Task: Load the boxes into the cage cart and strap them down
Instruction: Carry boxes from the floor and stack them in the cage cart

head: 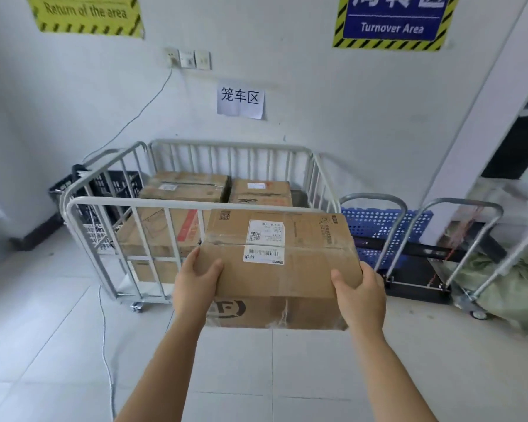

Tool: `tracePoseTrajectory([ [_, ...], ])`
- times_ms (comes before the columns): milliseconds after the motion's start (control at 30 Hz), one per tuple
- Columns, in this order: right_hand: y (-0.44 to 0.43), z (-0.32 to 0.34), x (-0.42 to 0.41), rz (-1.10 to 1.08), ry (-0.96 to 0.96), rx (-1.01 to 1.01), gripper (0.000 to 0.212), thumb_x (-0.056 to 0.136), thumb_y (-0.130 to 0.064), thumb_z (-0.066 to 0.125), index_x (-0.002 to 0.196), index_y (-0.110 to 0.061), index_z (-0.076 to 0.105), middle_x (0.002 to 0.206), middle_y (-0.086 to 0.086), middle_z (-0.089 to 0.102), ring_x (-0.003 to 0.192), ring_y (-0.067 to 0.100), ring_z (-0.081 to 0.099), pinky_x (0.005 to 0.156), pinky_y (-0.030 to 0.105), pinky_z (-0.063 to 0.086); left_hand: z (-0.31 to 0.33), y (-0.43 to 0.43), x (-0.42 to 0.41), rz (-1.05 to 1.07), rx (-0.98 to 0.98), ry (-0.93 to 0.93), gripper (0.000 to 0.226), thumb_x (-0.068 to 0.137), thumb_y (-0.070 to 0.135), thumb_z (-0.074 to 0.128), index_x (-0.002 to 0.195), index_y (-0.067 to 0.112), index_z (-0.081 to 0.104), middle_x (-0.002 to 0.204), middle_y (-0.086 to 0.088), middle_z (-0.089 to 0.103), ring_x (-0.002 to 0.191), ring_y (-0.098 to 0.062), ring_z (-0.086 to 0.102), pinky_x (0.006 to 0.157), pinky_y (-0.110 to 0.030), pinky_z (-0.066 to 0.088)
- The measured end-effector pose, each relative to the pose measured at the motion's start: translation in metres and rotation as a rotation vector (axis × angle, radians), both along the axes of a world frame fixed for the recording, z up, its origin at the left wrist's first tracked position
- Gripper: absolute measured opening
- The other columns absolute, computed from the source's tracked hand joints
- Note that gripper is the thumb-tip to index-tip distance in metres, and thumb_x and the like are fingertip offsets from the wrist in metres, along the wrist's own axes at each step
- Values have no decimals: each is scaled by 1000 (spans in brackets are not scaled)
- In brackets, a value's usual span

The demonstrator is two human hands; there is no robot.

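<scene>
I carry a brown cardboard box (302, 248) with a white shipping label, held in the air just in front of the cage cart's near rail. My left hand (197, 281) grips its near left corner, thumb on top. My right hand (358, 295) grips the near right corner the same way. The grey metal cage cart (104, 205) stands against the white wall on castors. Inside it lie several cardboard boxes: one at the back left (185, 185), one at the back right (261, 191), and a larger one with a red stripe (162, 233) at the front left.
Black crates (116, 185) sit left of the cart. To the right are a blue perforated crate (378, 229) and a flat trolley with grey handles (457, 239) bearing a greenish sack (506, 287). A white cable (105, 345) trails over the tiled floor.
</scene>
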State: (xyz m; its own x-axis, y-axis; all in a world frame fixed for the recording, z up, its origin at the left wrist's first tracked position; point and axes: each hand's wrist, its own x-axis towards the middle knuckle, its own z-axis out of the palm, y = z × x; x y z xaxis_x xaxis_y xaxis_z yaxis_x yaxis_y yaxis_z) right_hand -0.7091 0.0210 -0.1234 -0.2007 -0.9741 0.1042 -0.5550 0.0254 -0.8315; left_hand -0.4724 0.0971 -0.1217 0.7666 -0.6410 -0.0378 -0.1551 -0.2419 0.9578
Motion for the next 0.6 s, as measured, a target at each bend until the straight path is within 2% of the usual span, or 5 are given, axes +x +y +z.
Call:
tracePoseTrajectory([
  [233,-101,9,78,132,-21,-34,61,89,-39,65,141,-14,46,132,8,50,121,29,49,99,48,45,8,-73,68,113,-24,-24,63,87,33,67,144,22,43,138,-1,53,124,-22,50,100,-38,43],
  [367,-159,15,120,196,7,-57,55,88,-40,64,134,-15,51,126,7,54,116,28,52,95,48,48,13,-117,105,158,-16,-25,64,87,34,67,144,22,42,139,-1,53,124,-22,51,101,-41,44],
  [467,-195,20,152,229,5,-39,61,88,-42,64,139,-15,47,131,7,52,122,29,48,98,50,47,15,-145,135,182,-10,-26,65,87,34,66,146,21,40,142,-1,50,125,-22,50,101,-44,45],
  [600,-238,20,199,284,4,-61,63,87,-44,63,140,-15,46,132,8,51,122,31,50,99,52,46,19,-180,179,212,-8,-42,65,88,32,66,145,18,41,143,-2,49,127,-23,49,101,-41,44],
])
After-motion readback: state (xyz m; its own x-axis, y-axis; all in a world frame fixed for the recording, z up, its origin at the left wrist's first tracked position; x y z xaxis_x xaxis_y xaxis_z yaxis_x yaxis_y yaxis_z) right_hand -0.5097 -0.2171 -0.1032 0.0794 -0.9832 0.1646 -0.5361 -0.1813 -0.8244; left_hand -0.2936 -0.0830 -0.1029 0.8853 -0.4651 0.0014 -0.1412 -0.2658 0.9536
